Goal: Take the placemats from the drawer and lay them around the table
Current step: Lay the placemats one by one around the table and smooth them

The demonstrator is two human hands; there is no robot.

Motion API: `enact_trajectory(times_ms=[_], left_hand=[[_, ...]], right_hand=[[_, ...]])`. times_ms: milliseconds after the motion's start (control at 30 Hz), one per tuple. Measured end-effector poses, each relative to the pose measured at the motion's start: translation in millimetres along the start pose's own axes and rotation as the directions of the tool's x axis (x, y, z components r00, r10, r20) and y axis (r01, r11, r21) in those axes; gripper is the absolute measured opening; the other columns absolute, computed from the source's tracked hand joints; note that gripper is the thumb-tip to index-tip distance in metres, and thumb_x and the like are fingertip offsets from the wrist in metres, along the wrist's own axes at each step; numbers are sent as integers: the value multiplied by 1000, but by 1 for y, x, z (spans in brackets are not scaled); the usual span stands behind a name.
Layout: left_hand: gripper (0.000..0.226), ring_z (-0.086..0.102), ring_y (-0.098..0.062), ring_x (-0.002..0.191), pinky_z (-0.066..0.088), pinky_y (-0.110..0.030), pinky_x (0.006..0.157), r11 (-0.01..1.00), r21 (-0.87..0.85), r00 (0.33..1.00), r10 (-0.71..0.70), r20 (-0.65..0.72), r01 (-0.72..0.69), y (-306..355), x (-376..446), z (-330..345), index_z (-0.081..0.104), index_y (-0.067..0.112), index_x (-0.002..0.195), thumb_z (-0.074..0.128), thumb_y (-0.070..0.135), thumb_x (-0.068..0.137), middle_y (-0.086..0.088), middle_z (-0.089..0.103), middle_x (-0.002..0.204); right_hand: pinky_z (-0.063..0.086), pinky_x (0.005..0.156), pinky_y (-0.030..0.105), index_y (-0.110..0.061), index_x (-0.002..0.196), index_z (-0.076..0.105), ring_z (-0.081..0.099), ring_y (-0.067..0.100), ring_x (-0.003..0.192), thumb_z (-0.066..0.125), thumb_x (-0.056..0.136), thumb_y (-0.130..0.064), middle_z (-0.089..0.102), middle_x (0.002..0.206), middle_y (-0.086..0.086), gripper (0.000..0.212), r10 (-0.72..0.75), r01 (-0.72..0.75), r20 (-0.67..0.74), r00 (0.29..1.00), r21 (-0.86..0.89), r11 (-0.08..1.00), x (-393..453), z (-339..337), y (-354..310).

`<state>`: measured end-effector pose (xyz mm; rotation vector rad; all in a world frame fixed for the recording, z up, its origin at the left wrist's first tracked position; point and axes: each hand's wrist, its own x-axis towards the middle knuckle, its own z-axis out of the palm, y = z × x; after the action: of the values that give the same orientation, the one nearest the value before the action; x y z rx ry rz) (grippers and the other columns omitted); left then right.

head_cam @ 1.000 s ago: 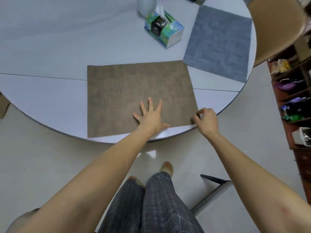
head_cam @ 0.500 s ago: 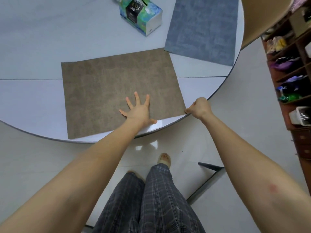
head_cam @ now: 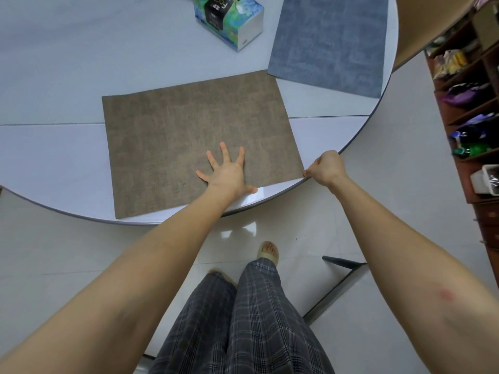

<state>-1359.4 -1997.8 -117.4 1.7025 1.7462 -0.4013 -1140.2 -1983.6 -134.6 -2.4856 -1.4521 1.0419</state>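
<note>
Brown placemat (head_cam: 189,141) lies flat on the round white table (head_cam: 54,76), its near edge along the table rim. I see my left hand (head_cam: 228,175) pressing on it, fingers straight and spread, holding nothing. My right hand (head_cam: 325,167) is curled, thumb and fingers pinching the mat's near right corner. Beyond my right fingers lies a blue placemat (head_cam: 329,41), its corner just beside the brown one; beyond my left fingers stands a tissue box (head_cam: 229,20).
</note>
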Motion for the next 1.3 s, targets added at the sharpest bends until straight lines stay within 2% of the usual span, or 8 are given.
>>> enact_trajectory(times_ms=[200,367,467,600,700,900,1033,1300], left_hand=[[110,-10,-48,143,19,-71,107,997,80,1000,8,26,-10,-1,-1,-9,-5,33,153,69,59,76,-10,-18,159],[68,48,-37,122,44,-43,94,979,190,998,69,8,-69,-2,15,-56,50,21,135,67,56,79,-11,43,139],[45,59,-31,110,47,-36,84,990,129,988,75,-138,-57,-5,35,-85,61,15,119,69,41,83,-11,61,123],[70,43,-35,126,44,-46,95,998,60,981,40,-192,-29,4,71,-106,47,16,135,75,42,77,-12,45,136],[116,4,-38,146,27,-63,109,1000,30,997,-6,-82,8,17,100,-113,11,21,153,82,48,65,-10,7,159],[150,-23,-37,144,9,-74,106,987,38,987,-157,45,155,20,132,-110,-26,21,148,84,59,53,-1,-34,155],[151,-14,-34,147,20,-69,108,984,104,989,-144,-19,145,16,129,-110,-21,16,150,80,67,51,1,-25,158],[150,-6,-36,147,21,-69,108,979,149,990,-130,-55,136,15,129,-112,-17,18,151,78,71,48,0,-19,160]], right_hand=[[50,66,31,11,81,68,66,32,83,70,78,-3,70,85,20,15,-69,64,-26,997,-153,986,-11,-4,-7],[43,70,29,-1,95,67,62,32,93,47,88,-3,66,101,14,21,-293,251,-193,936,-215,944,-8,-13,-19],[45,83,34,-3,112,62,57,33,106,43,92,-6,60,118,15,29,-438,409,-155,885,-187,893,21,-22,-48],[44,82,38,0,110,59,54,35,104,43,92,-10,56,114,20,26,-509,483,-99,855,-206,851,73,-29,-98],[44,81,38,-1,110,57,53,35,105,46,91,-10,56,115,20,24,-534,508,-61,843,-232,829,107,-28,-125],[7,121,34,-13,152,15,7,22,148,37,100,-38,11,160,5,62,-783,831,323,531,-378,407,149,-7,-154],[-3,121,33,-12,152,-2,-10,16,148,22,98,-54,-9,160,5,73,-774,775,256,578,-469,424,159,8,-135],[-1,122,35,-3,151,1,-4,21,148,19,97,-55,-2,160,12,77,-728,693,137,672,-462,553,158,15,-132]])
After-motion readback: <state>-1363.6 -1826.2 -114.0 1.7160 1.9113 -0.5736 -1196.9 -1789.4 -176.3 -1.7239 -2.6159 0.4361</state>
